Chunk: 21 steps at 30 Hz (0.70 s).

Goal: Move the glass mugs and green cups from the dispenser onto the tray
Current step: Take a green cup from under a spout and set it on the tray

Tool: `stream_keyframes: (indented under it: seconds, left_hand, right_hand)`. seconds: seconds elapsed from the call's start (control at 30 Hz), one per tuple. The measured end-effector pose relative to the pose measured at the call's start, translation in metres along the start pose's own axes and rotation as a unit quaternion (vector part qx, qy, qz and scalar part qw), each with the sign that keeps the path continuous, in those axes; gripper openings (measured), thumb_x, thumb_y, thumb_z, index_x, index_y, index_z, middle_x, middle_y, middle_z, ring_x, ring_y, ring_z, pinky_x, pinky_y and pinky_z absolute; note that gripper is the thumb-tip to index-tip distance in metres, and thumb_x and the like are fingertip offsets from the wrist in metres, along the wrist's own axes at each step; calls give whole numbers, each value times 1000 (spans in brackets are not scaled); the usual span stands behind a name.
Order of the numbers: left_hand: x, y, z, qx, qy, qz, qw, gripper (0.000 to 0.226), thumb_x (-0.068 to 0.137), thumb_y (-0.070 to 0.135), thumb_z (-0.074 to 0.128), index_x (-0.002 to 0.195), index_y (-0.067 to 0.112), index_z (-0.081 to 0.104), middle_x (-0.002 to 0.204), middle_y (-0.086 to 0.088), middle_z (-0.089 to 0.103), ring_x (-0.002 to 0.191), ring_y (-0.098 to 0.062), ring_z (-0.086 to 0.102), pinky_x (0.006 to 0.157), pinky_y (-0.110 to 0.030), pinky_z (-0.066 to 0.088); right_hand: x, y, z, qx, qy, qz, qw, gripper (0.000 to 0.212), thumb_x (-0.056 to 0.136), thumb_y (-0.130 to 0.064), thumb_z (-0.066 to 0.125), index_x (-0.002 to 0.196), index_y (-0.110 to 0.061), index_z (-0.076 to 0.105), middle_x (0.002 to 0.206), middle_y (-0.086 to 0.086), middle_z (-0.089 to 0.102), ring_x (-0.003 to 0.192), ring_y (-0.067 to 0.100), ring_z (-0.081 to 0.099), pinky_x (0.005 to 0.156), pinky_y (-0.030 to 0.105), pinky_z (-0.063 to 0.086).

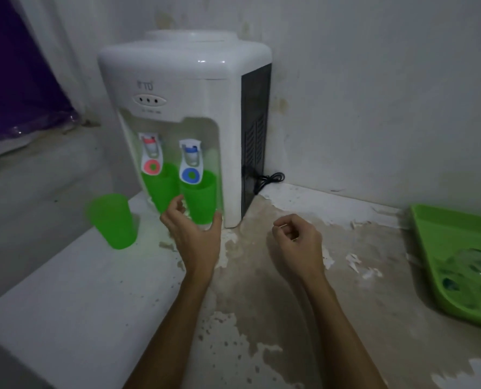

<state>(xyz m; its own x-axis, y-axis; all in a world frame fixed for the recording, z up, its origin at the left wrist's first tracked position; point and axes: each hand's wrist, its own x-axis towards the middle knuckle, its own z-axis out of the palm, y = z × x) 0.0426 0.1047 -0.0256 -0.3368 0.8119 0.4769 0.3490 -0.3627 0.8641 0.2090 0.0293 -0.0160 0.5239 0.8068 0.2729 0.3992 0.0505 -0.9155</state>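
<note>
Left hand (194, 234) spread round the green cup (198, 200) under the blue tap (190, 164), not clamped. Right hand (295, 242) loosely curled, empty. Risk: knocking the neighbour cup (159, 189) at 9 o'clock, or a slip en route to the tray (423, 237) at 3 o'clock.

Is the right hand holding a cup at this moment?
No, the right hand hangs loosely curled over the counter with nothing in its fingers.

Dispenser (183, 77) holds two cups (199, 203), another cup (111, 221) left, tray (458, 228) right

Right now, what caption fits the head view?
Left hand spans a green cup under the blue tap of the dispenser; tray at right.
</note>
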Motion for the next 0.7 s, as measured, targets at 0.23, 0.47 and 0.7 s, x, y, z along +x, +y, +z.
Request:
stream_keyframes:
  seconds: [0.23, 0.47, 0.7]
  left_hand:
    - [7, -15, 9, -23, -52, -71, 996, 94, 88, 28, 79, 161, 24, 20, 159, -7, 45, 139, -23, 50, 109, -36, 45]
    - [4, -12, 6, -5, -35, -93, 995, 93, 85, 34, 81, 160, 20, 28, 153, -5, 50, 131, -17, 51, 104, -33, 45]
    - [-31, 9, 0, -107, -11, -119, 987, 72, 76, 22, 88, 135, 24, 46, 121, -2, 64, 95, -3, 65, 68, -5, 49]
  right_hand:
    - [3, 4, -3, 13, 0, 12, 1000, 13, 90, -6, 64, 84, -15, 72, 75, 5, 66, 62, 7, 54, 55, 10, 46]
    - [5, 8, -7, 31, -4, 6, 999, 20, 88, -5, 65, 79, -22, 70, 66, -2, 61, 59, 12, 55, 54, 15, 45]
    - [8, 9, -17, 36, -36, 7, 999, 21, 86, -5, 67, 77, -24, 72, 66, -6, 64, 62, 12, 58, 62, 28, 52]
